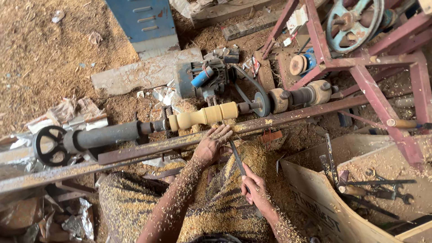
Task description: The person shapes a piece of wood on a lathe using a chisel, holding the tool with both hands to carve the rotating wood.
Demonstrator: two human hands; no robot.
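**Two hands and a chisel at the wood lathe**

The right hand (255, 189) is closed tight around the handle end of a long metal chisel (238, 162). The chisel runs up and to the left from that hand. Its front end goes under the left hand (211, 145), so the tip is hidden. The left hand lies on top of the chisel with its fingers curled down, pressing it onto the rusty metal rail (288, 118) in front of the wood.

Just above the left hand's fingers is the pale wooden piece (207, 115). It is round and bumpy, with fat parts and thin parts. It lies sideways, held at both ends in the lathe. On its left is a dark metal tube with a black hand wheel (50, 145). On its right is a pulley with a black belt (246, 85) that goes up to a grey motor (200, 77).

Both arms are dusted with wood shavings. Shavings cover the person's lap and the floor too.

To the right sits a wooden box (324, 204) with spanners and other tools inside. A red metal frame (373, 85) stands behind it.
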